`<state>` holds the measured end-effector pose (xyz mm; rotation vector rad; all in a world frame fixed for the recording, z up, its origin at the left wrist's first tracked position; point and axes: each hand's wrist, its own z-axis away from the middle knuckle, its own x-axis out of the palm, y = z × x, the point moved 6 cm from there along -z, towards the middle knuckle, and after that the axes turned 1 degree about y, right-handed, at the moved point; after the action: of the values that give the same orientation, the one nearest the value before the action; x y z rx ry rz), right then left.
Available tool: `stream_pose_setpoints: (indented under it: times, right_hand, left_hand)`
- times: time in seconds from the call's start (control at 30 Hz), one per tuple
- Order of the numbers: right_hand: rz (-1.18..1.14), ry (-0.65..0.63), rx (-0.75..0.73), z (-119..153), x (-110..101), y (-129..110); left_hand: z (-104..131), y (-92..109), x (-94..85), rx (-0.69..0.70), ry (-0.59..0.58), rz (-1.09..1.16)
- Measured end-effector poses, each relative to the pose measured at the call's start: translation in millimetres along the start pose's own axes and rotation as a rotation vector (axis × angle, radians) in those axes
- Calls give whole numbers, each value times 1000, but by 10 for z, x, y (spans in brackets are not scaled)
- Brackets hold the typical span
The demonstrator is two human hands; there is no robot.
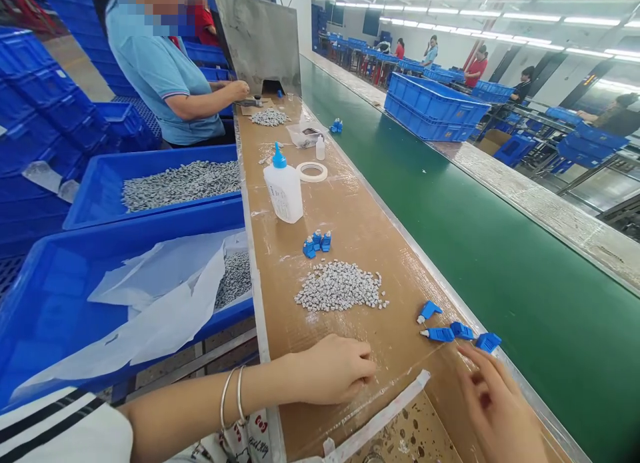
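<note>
Blue plastic clips [453, 329] lie just beyond the right hand [495, 403], fingers loosely spread; take one cleanly. Left hand [335, 369] rests curled, holding nothing visible, near grey pellets [340, 286].

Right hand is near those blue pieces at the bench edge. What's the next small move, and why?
Probably reach the right hand forward onto the nearest blue piece: its fingers are open and empty just short of it, while the left hand rests curled on the bench below the grey pellet pile.
</note>
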<state>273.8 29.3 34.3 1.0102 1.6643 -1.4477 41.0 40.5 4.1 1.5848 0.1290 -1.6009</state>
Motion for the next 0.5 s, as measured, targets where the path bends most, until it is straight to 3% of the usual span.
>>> stream_pose_setpoints:
  times: [0.03, 0.07, 0.17, 0.27, 0.4, 0.5]
  right_hand:
    - [74, 43, -9, -203, 56, -5]
    - [104, -42, -7, -364, 181, -18]
    - [153, -121, 59, -574, 356, -108]
    - [211, -116, 143, -512, 370, -165]
    - [228, -98, 253, -366, 336, -25]
    - [173, -72, 245, -212, 291, 52]
  left_hand:
    - [11, -2, -22, 15, -6, 6]
    - [22, -7, -44, 21, -7, 13]
    - [57, -21, -91, 24, -23, 35]
    - [98, -42, -111, -14, -26, 59]
    - [148, -88, -78, -180, 3, 94]
    - [145, -77, 1, -252, -4, 96]
